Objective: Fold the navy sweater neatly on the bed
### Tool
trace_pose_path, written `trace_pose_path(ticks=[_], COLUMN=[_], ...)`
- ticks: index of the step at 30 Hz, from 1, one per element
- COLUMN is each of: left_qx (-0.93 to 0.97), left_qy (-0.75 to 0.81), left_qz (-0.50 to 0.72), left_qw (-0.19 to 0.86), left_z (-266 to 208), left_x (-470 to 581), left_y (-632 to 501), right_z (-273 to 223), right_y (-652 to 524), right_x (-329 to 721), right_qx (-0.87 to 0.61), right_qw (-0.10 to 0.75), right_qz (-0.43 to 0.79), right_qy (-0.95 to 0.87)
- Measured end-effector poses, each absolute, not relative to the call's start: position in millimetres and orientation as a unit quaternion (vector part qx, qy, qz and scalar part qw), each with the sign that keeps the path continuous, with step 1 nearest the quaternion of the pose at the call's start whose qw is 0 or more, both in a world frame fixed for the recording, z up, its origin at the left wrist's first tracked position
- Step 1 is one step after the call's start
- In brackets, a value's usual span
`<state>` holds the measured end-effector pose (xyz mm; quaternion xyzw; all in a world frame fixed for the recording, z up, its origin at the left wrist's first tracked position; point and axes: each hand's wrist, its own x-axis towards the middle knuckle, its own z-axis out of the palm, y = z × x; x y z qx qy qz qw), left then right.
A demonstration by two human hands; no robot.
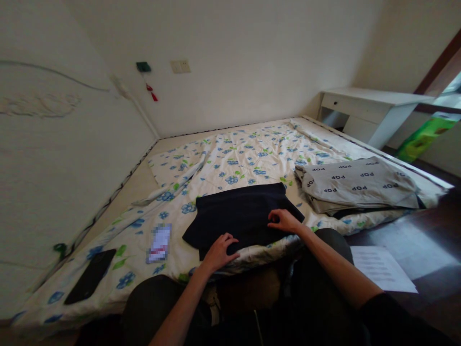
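A dark navy garment [237, 211] lies folded flat on the flower-patterned sheet [230, 163] near the bed's front edge; its side parts flare out like short sleeves, though its exact kind is unclear. My left hand [219, 252] rests on its near edge, left of the middle, with fingers stretched and thumb apart. Over the garment's right half, my right hand [286, 222] has curved fingers, with a gap between thumb and forefinger. Neither hand visibly grips the cloth.
A stack of folded grey clothes with "POP" print [356, 185] sits to the right. At left lie a black phone [90, 277] and a blurred white packet or card [159, 243]. Printed paper [383, 269] lies right of my knee. A white desk [374, 108] stands behind.
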<state>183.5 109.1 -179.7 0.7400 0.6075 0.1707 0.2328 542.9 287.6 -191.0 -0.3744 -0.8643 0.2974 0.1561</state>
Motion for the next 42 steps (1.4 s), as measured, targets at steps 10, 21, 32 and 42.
trace_pose_path(ticks=[10,21,32,42], left_qx=[0.705,0.680,0.507,0.487], left_qy=[0.592,0.465,0.464,0.500], left_qz=[0.157,0.062,-0.030,-0.012], left_qw=[0.357,0.564,0.726,0.716], left_z=[-175.9,-154.7,-148.0,-193.0], left_x=[197.6,167.6,110.6,71.0], left_y=[105.2,154.1,213.9,248.3], right_z=[-209.1,-204.8,-207.6,-217.2], right_y=[268.8,290.0,301.4,324.9], right_x=[525.7,538.4,513.2,516.4], right_qx=[-0.288,-0.366,-0.422,-0.394], right_qw=[0.055,0.008,-0.024,-0.112], right_qz=[0.276,0.396,0.310,0.549], right_qy=[-0.915,-0.842,-0.852,-0.729])
